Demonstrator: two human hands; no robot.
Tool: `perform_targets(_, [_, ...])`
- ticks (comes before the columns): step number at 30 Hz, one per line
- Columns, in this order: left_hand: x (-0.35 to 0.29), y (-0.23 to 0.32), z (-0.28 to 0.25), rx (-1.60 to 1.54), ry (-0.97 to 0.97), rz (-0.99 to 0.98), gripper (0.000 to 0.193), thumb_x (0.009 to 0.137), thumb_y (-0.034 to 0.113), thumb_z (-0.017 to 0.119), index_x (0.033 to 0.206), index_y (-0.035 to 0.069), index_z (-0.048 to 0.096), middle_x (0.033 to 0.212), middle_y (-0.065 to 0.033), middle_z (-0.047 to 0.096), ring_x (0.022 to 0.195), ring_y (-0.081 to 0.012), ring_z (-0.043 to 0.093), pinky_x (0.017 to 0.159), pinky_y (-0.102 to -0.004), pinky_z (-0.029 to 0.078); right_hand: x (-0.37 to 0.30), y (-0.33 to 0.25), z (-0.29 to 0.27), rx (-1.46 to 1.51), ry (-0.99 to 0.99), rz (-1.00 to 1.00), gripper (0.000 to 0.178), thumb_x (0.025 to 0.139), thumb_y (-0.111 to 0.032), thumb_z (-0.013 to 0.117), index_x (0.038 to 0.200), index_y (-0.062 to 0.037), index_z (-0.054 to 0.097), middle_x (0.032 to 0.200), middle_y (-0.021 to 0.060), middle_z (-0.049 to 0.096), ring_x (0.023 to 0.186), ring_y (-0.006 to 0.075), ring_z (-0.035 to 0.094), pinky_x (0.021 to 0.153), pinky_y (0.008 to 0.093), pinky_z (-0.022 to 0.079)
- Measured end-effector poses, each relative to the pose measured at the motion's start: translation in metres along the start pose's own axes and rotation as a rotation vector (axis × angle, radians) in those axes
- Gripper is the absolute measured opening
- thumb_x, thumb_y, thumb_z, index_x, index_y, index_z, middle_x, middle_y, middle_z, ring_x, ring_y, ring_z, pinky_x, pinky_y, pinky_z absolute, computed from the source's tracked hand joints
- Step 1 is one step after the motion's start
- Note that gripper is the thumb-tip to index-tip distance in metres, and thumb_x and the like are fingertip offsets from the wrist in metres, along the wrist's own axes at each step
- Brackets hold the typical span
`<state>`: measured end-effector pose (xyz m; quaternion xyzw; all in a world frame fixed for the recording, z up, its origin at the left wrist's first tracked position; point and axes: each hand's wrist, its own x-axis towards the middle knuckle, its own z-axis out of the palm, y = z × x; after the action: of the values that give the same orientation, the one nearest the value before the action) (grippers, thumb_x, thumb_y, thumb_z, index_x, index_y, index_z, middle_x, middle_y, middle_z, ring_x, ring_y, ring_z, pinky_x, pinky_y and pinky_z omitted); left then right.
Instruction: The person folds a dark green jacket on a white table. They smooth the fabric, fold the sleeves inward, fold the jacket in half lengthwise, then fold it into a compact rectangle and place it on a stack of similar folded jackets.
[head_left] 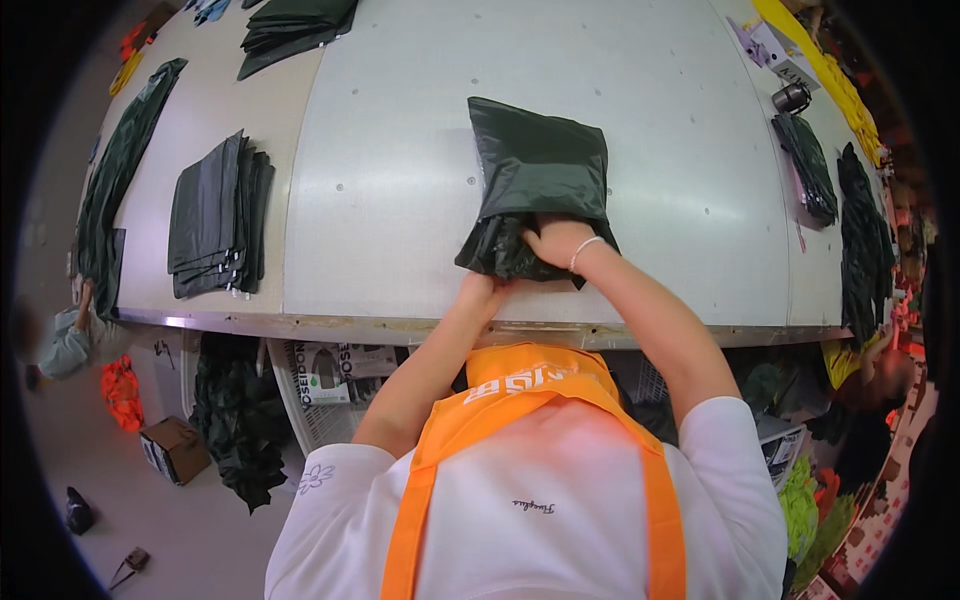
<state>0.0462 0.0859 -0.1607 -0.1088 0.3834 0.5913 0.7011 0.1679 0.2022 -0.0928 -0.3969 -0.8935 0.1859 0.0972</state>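
A glossy dark green pouch lies on the pale table in front of me, its mouth turned toward me. Bunched dark green material shows at that mouth. My right hand reaches in under the upper layer. Its thumb presses on the bunched material, while its other fingers are hidden inside. At the near edge, my left hand holds the pouch from below, most of its fingers covered.
To the left lies a stack of flat dark green pouches, with another pile farther back. Dark green pieces lie along the right side near a black cylinder. Below the table edge stands a white crate. Other people work at both sides.
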Motion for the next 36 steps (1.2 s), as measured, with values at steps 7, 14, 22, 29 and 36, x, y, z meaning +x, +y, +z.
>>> perform_targets(7, [-0.01, -0.006, 0.003, -0.025, -0.195, -0.098, 0.047, 0.096, 0.035, 0.038, 0.134, 0.007, 0.042, 0.134, -0.0133, 0.046, 0.122, -0.0326, 0.045, 0.104, -0.0512, 0.036, 0.046, -0.002, -0.017, 0.026, 0.118, 0.263, 0.032, 0.088, -0.023, 0.046, 0.103, 0.0007, 0.063, 0.11, 0.0254, 0.059, 0.104, 0.0397, 0.056, 0.092, 0.0455, 0.043])
perform_targets(14, [-0.013, -0.004, 0.012, -0.051, -0.075, -0.154, 0.047, 0.097, 0.036, 0.036, 0.135, 0.007, 0.041, 0.135, -0.0163, 0.044, 0.12, -0.0361, 0.046, 0.101, -0.0538, 0.039, 0.069, 0.014, 0.026, -0.008, 0.169, 0.139, 0.068, 0.091, -0.05, 0.043, 0.145, -0.0103, 0.029, 0.154, 0.0118, 0.018, 0.142, 0.0275, 0.016, 0.115, 0.0405, 0.014])
perform_targets(22, [-0.009, -0.007, 0.004, -0.055, -0.07, -0.163, 0.046, 0.097, 0.038, 0.037, 0.132, 0.01, 0.044, 0.131, -0.0157, 0.049, 0.118, -0.0355, 0.048, 0.099, -0.0542, 0.04, 0.071, 0.04, 0.005, 0.197, 0.296, 0.152, 0.059, 0.091, -0.043, 0.049, 0.137, -0.0066, 0.041, 0.146, 0.0127, 0.036, 0.134, 0.028, 0.032, 0.112, 0.0393, 0.023])
perform_targets(29, [0.0, -0.011, 0.004, -0.002, -0.122, -0.156, 0.049, 0.098, 0.04, 0.033, 0.136, 0.012, 0.039, 0.135, -0.0153, 0.046, 0.121, -0.0349, 0.046, 0.104, -0.0536, 0.035, 0.077, 0.042, 0.028, 0.134, 0.283, 0.286, 0.057, 0.092, -0.046, 0.044, 0.132, -0.0046, 0.047, 0.139, 0.018, 0.043, 0.13, 0.0324, 0.038, 0.11, 0.0414, 0.025])
perform_targets(36, [0.008, -0.01, 0.009, -0.109, -0.04, -0.216, 0.058, 0.094, 0.051, 0.033, 0.138, 0.013, 0.038, 0.137, -0.0135, 0.044, 0.123, -0.0345, 0.044, 0.105, -0.0529, 0.035, 0.066, 0.009, 0.034, 0.184, 0.066, 0.2, 0.058, 0.093, -0.046, 0.042, 0.131, -0.0034, 0.047, 0.139, 0.0187, 0.043, 0.13, 0.0343, 0.037, 0.11, 0.0439, 0.023])
